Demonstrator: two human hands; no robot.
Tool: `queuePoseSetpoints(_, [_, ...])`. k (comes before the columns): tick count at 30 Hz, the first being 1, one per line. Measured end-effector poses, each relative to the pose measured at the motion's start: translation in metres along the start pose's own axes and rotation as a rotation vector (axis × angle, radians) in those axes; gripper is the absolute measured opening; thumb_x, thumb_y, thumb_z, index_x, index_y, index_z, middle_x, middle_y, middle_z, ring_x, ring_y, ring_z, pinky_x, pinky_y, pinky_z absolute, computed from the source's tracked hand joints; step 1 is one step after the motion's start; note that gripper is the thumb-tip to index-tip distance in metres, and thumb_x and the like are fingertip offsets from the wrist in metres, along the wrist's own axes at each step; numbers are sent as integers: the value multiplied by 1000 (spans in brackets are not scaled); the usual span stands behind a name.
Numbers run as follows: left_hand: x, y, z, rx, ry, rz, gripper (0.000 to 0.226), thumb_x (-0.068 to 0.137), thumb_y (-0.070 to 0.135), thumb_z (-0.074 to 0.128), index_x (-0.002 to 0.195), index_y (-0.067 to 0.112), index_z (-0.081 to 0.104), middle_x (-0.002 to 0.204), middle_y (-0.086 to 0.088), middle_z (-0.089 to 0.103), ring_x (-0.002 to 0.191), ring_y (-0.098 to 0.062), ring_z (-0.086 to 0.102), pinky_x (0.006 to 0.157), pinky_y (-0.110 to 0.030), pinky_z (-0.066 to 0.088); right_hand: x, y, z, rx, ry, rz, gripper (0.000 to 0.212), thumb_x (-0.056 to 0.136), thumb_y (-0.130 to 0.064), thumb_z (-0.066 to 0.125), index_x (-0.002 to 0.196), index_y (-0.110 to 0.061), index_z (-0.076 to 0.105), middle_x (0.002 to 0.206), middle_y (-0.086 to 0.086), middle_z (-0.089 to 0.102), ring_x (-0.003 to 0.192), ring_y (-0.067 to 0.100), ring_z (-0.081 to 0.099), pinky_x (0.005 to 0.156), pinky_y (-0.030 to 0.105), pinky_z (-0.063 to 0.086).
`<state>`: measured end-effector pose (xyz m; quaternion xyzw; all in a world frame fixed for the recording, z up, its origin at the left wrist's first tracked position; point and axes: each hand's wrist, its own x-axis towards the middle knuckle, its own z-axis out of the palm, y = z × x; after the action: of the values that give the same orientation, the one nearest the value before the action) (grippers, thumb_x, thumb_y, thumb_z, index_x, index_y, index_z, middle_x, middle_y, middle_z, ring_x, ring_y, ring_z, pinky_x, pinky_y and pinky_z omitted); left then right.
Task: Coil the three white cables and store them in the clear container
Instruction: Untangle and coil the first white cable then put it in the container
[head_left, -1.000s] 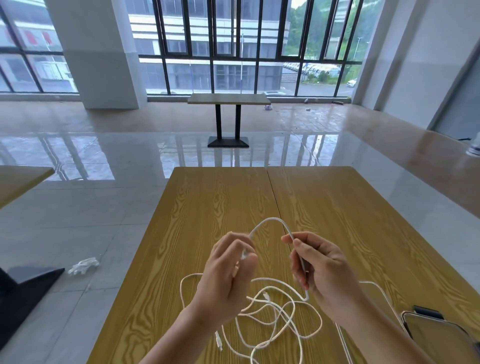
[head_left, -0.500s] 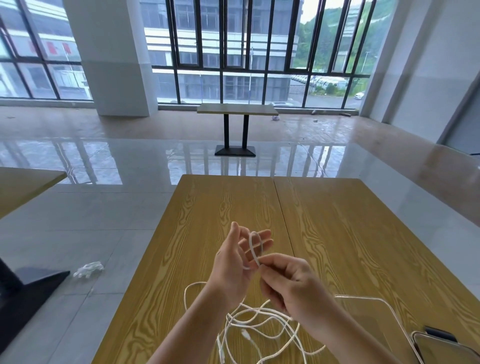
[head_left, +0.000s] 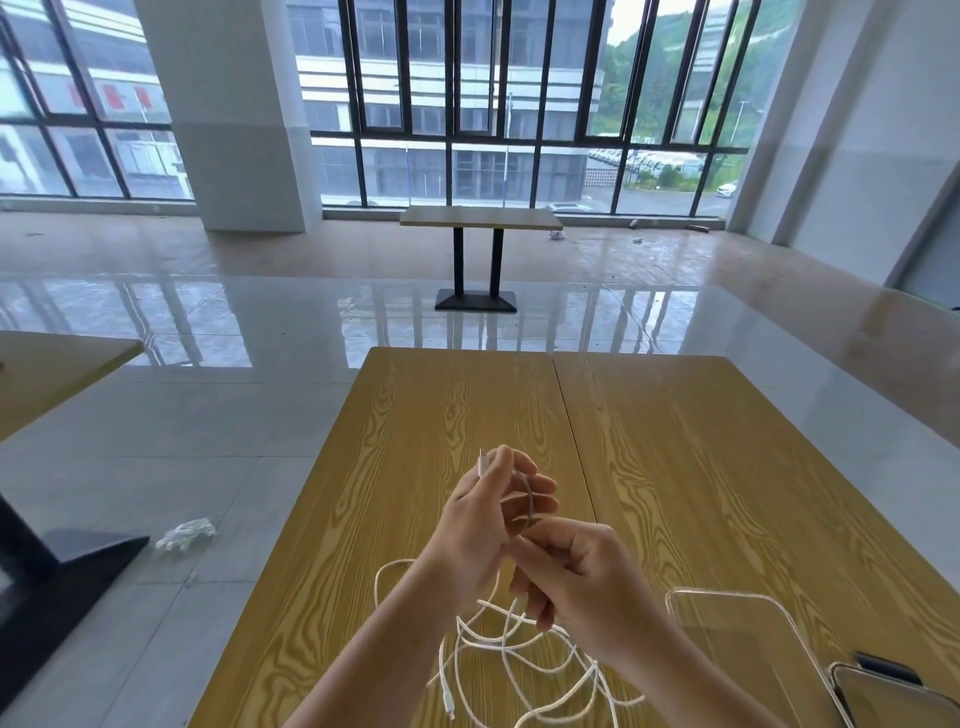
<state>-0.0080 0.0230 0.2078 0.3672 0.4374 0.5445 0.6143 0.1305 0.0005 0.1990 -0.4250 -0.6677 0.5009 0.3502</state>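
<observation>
My left hand (head_left: 485, 514) is raised above the wooden table (head_left: 675, 467), fingers spread, with a white cable (head_left: 527, 493) looped round them and its plug end sticking up past the thumb. Just below and to the right, my right hand (head_left: 582, 582) pinches the same cable and holds it against the left fingers. A tangle of white cables (head_left: 519, 660) lies on the table under both wrists, one plug end near the front. The clear container (head_left: 748, 644) stands at the right, beside my right forearm.
A clear lid or second clear tray (head_left: 893, 699) with a dark object behind it sits at the bottom right corner. Another table (head_left: 480, 218) stands far back by the windows. A table corner (head_left: 62, 364) and a black base (head_left: 57, 566) are at the left.
The hands came together from apart. A wide arc of cable between them has become a small loop round my left fingers. The camera tilted up a little.
</observation>
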Motion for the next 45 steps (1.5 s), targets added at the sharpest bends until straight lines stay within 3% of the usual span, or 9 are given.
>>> queuePoseSetpoints(9, [6, 46, -20, -37, 61, -44, 34, 104, 36, 41, 89, 12, 61, 79, -12, 68, 66, -22, 61, 54, -30, 44, -1, 7, -9, -571, -790, 144, 25, 105, -25, 46, 125, -31, 60, 118, -6, 72, 104, 4, 69, 98, 26, 52])
queuePoseSetpoints(14, [2, 63, -25, -67, -25, -23, 35, 103, 39, 43, 85, 15, 62, 81, -12, 66, 65, -21, 59, 53, -26, 41, 9, 0, 4, -843, -950, 227, 24, 100, -34, 50, 120, -42, 60, 110, -22, 67, 108, 2, 60, 95, 27, 43])
queuePoseSetpoints(20, [-4, 69, -34, 3, -150, -37, 41, 101, 44, 43, 78, 18, 65, 77, -8, 63, 62, -18, 56, 48, -25, 42, 37, 8, 6, -1056, -861, 215, 24, 103, -28, 47, 115, -19, 65, 108, 2, 68, 72, 10, 53, 65, 23, 43])
queuePoseSetpoints(22, [-6, 70, -39, 28, -169, -43, 42, 101, 44, 42, 77, 18, 64, 75, -7, 61, 62, -17, 55, 48, -25, 41, 45, 15, 2, -1091, -778, 203, 24, 104, -25, 44, 93, -14, 63, 92, 5, 63, 66, 14, 49, 59, 26, 41])
queuePoseSetpoints(24, [-7, 69, -44, 74, -179, -46, 40, 99, 47, 44, 79, 18, 64, 75, -6, 60, 62, -16, 53, 50, -25, 40, 52, 20, -3, -1160, -665, 160, 32, 103, -23, 42, 73, -20, 50, 79, -1, 56, 62, 15, 47, 58, 27, 43])
queuePoseSetpoints(27, [-7, 67, -48, 154, -168, -48, 42, 93, 53, 47, 77, 19, 65, 73, -5, 59, 62, -16, 49, 52, -26, 37, 60, 26, -13, -1240, -523, 102, 29, 102, -22, 42, 75, -21, 49, 80, -2, 57, 71, 19, 53, 69, 31, 49])
queuePoseSetpoints(35, [-5, 57, -52, 228, -53, -25, 45, 100, 48, 41, 79, 16, 64, 70, -4, 61, 62, -15, 52, 55, -26, 39, 67, 31, -34, -1020, -238, 127, 37, 102, -20, 42, 66, -19, 53, 66, -1, 55, 54, 13, 47, 52, 27, 43])
queuePoseSetpoints(40, [0, 47, -55, 282, 43, -1, 39, 104, 38, 39, 92, 13, 66, 73, -4, 64, 69, -16, 59, 65, -29, 46, 64, 20, -44, -772, -156, 154, 27, 102, -24, 50, 85, -14, 69, 71, 2, 70, 57, 9, 61, 62, 30, 59])
queuePoseSetpoints(45, [1, 41, -57, 216, 177, -10, 36, 105, 34, 41, 95, 10, 66, 73, -4, 64, 80, -21, 62, 82, -38, 51, 56, 0, -44, -428, -109, 172, 21, 103, -22, 51, 94, -18, 69, 63, -1, 68, 56, 9, 65, 62, 23, 57])
